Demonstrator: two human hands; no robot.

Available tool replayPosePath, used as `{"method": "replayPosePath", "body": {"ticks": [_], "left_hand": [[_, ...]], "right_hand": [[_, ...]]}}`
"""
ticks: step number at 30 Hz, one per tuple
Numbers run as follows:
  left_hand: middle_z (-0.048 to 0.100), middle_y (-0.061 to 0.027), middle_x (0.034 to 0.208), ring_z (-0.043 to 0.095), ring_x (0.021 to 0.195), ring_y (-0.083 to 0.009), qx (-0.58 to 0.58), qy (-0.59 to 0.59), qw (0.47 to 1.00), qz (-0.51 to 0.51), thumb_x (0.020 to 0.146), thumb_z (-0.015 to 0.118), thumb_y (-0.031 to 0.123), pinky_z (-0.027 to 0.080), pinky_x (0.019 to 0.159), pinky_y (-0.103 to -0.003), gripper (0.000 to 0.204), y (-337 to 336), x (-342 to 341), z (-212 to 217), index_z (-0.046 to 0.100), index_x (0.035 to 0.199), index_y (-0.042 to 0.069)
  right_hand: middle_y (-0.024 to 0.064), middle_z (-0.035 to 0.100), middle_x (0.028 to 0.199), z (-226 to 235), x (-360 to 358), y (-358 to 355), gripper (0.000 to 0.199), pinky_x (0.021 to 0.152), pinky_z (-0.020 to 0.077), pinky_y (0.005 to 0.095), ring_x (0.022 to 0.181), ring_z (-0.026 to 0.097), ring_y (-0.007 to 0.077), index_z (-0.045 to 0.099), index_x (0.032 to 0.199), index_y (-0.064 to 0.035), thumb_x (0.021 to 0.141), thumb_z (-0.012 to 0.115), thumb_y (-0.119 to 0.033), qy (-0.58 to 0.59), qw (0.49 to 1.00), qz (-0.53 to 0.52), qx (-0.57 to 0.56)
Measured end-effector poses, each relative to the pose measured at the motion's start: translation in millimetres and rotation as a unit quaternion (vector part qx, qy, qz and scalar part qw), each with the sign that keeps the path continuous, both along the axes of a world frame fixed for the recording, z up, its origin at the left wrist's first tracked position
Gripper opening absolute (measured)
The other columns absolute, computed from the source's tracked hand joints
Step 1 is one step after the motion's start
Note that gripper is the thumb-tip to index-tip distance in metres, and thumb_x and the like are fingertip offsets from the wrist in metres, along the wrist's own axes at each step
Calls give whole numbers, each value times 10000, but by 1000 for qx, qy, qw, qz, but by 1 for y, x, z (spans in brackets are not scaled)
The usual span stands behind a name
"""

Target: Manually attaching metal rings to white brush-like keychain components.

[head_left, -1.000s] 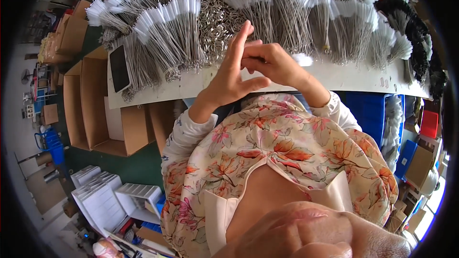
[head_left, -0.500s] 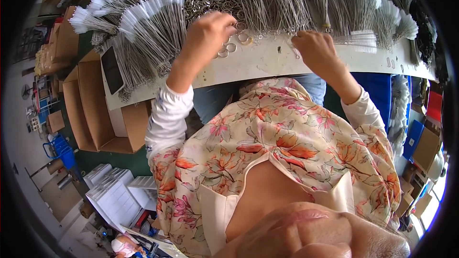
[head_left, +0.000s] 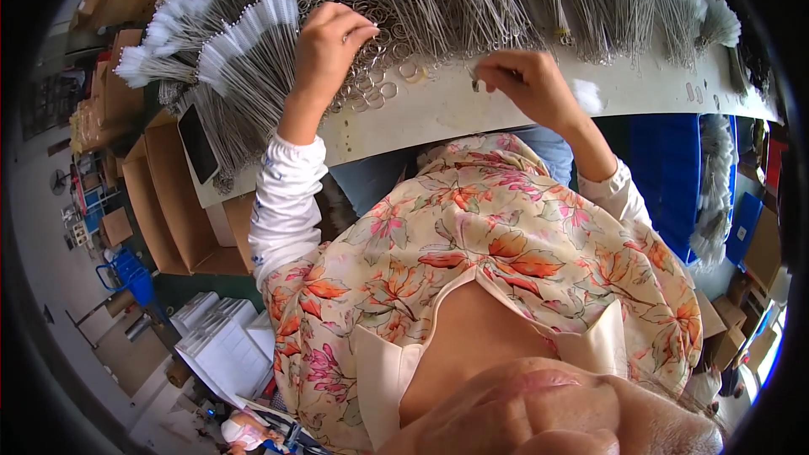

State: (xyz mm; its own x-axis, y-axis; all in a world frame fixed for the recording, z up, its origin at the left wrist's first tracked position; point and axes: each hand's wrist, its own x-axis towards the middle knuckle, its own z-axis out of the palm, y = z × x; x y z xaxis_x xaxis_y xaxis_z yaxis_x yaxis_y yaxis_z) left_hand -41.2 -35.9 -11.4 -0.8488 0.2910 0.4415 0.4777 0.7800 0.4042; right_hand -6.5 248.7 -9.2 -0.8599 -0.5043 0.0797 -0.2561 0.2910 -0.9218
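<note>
Two hands work at the near edge of a pale counter (head_left: 438, 114) heaped with thin wire brushes. The left hand (head_left: 330, 38) hangs over a loose pile of metal rings (head_left: 375, 76) near the counter's middle, its fingers curled down and bunched together, tips touching the rings; whether it has one pinched I cannot tell. The right hand (head_left: 527, 84) rests just beside the near edge, to the right of the pile, with thumb and forefinger pressed together on a small metal piece (head_left: 477, 84) too small to make out. A white fluffy tuft (head_left: 587, 94) lies on the counter just beside that hand's wrist.

Bundles of wire brushes (head_left: 253, 50) with white tips fan out across the far side and left end of the counter, some hanging over its left corner. A dark flat phone (head_left: 198, 143) lies near that left corner. Open cardboard boxes (head_left: 164, 211) stand on the floor below the counter's left end, and white trays (head_left: 223, 345) sit lower down. More brush bundles (head_left: 716, 194) hang at the right.
</note>
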Motion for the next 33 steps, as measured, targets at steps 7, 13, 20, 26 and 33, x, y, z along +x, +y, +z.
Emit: {"method": "replayPosePath", "body": {"ticks": [7,13,20,26,33], "left_hand": [[636,-36,739,553,573,-63,271,-73,957,72,880,594,119,446,517,-192,131,30,41,37,631,927,3],[636,-62,789,628,633,-121,596,-218,773,17,883,575,90,542,589,-227,182,28,55,32,583,1038,-4],[642,-58,888,636,768,-142,312,-7,950,31,823,607,-20,523,637,-240,189,21,63,31,625,1008,17],[649,-48,780,604,695,-72,315,-9,946,80,825,609,-28,489,602,-203,121,20,81,41,646,938,-1],[646,-126,975,614,858,-132,520,-123,844,-41,838,593,-25,520,740,-244,182,8,91,54,608,1019,-38]], "right_hand": [[25,607,669,36,-29,-65,182,536,430,228,574,508,73,647,917,11,854,618,-157,-77,981,34,-177],[49,593,802,35,-21,-93,161,511,416,223,559,493,67,648,871,9,853,633,-150,-169,951,91,-244],[73,607,859,44,-13,-95,99,671,483,256,773,597,163,672,877,-13,809,652,-81,-16,983,76,-167],[82,630,882,54,-5,-100,91,685,509,278,788,624,191,675,857,-18,767,662,-28,20,976,142,-161],[14,636,858,52,2,-109,125,591,523,285,710,636,203,672,804,-54,687,694,-17,260,953,71,-138]]}}
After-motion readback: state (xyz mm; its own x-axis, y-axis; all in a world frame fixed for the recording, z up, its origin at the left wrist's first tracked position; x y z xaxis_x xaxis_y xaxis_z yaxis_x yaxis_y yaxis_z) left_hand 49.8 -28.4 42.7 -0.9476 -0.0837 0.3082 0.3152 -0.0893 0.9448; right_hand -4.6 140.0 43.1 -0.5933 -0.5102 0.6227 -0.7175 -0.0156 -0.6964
